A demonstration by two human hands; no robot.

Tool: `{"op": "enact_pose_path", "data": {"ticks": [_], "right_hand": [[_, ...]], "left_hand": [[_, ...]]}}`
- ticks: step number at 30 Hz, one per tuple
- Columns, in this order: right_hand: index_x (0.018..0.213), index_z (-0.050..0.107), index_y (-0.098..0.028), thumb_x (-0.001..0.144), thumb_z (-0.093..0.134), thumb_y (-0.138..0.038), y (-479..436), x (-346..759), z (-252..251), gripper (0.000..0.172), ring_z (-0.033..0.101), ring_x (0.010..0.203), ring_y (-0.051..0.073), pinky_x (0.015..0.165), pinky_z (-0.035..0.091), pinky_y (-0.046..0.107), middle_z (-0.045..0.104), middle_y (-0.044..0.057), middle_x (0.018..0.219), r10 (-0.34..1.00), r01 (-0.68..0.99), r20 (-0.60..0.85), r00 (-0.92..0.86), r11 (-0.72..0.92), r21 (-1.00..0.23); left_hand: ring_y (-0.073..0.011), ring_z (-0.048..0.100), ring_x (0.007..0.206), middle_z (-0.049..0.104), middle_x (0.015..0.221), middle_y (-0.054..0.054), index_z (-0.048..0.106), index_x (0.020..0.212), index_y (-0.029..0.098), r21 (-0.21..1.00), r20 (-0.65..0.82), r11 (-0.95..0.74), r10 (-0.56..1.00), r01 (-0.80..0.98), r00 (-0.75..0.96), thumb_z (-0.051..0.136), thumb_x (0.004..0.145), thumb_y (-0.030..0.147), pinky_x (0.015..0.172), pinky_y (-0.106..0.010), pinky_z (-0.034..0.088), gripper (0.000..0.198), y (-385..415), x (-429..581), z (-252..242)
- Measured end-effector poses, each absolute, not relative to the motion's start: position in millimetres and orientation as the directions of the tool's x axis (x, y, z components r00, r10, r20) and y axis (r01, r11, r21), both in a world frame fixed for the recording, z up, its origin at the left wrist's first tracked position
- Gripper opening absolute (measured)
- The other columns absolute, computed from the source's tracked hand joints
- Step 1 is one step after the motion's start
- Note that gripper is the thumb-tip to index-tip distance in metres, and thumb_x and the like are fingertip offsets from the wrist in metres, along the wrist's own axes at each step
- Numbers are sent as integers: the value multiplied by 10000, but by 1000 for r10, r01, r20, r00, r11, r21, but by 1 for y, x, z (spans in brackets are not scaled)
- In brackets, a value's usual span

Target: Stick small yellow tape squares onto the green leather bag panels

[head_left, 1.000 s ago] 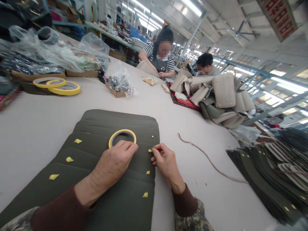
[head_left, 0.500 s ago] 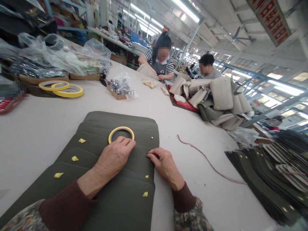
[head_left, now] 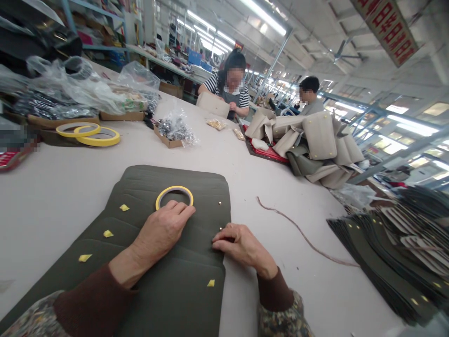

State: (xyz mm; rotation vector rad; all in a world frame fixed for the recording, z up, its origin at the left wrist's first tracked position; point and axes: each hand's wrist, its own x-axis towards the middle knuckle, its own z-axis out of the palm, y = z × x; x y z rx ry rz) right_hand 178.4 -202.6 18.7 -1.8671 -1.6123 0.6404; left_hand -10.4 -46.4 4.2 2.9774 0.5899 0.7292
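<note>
A stack of dark green, leather-like panels (head_left: 168,281) lies in front of me. My left hand (head_left: 166,224) is closed on the near rim of a yellow tape roll (head_left: 191,194) resting on the top panel. At the panel's right edge, my right hand (head_left: 240,245) is closed with thumb and fingertips together; whatever is between them is hidden. Just above those fingers is a small metal stud (head_left: 220,229), with another stud (head_left: 220,203) farther up. Yellow tape bits, such as one tape bit (head_left: 108,233) at left and another tape bit (head_left: 211,283) at right, dot the panels.
Two more tape rolls (head_left: 101,135) lie at left near plastic bags (head_left: 80,84). A small box (head_left: 170,138) holds bagged dark parts. Beige bag pieces (head_left: 319,135) are heaped at right, beyond a cord (head_left: 298,229) and stacked dark strips (head_left: 379,262). A co-worker (head_left: 233,89) sits opposite.
My right hand has shifted down along the panel edge, uncovering the lower stud. The upper right tape bit no longer shows on the panel. My left hand stays on the tape roll.
</note>
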Motion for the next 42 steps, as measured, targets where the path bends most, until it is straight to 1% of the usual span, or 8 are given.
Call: {"op": "enact_pose_path", "data": {"ticks": [4,9,22,25,28,33,37,42], "right_hand": [[966,738,-189,855,644,-187,-201,165,26,145,633,697,142,670,508,251,724,26,839,892,600,237,385,-46,-799],[1044,681,-182,886,597,-155,-193,147,36,180,638,785,151,745,523,265,707,60,916,870,690,445,211,190,-698],[805,641,-183,836,502,-101,-190,139,27,164,605,619,147,596,480,249,658,30,675,716,901,687,127,206,-382],[745,656,-177,799,537,-137,-191,136,33,137,584,563,132,556,466,244,648,19,637,744,817,590,314,104,-567],[707,652,-168,773,583,-230,-190,138,38,114,559,472,116,470,455,224,618,-8,554,792,424,219,569,-55,-904],[689,648,-145,672,677,-334,-189,166,28,193,534,410,98,424,465,209,598,-26,498,731,-10,-154,665,-198,-980],[764,703,-116,708,682,-355,-197,183,10,247,506,413,72,418,413,180,619,-11,534,781,18,-268,564,-336,-942],[776,730,-142,791,621,-277,-201,179,2,174,497,454,83,460,394,194,611,-18,550,813,293,-170,558,-384,-876]], "left_hand": [[-139,694,807,737,934,-38,608,1115,203,274,591,-951,282,142,756,419,970,195,722,-222,549,238,-53,-13,5],[-153,731,894,742,1102,-87,459,1321,152,280,621,-957,244,80,745,413,999,283,769,-215,568,351,-69,-13,9],[-112,683,667,710,825,9,574,968,211,393,567,-917,299,66,767,363,1006,274,595,-198,500,224,-79,-3,20],[-116,670,690,697,801,0,587,902,204,379,567,-923,283,61,774,357,996,237,620,-205,500,250,-79,2,29],[-120,646,680,664,750,-1,578,862,194,339,603,-939,259,51,754,374,982,195,622,-213,487,237,-83,9,34],[-129,607,669,621,738,7,570,911,181,266,660,-961,243,81,711,443,965,168,630,-238,467,138,-89,13,29],[-174,583,694,616,759,-6,590,884,193,124,436,-974,224,189,871,507,910,96,628,-285,453,130,-87,12,13],[-221,556,774,620,842,-27,602,904,208,73,266,-971,238,227,934,564,892,140,679,-341,451,79,-86,13,2]]}}
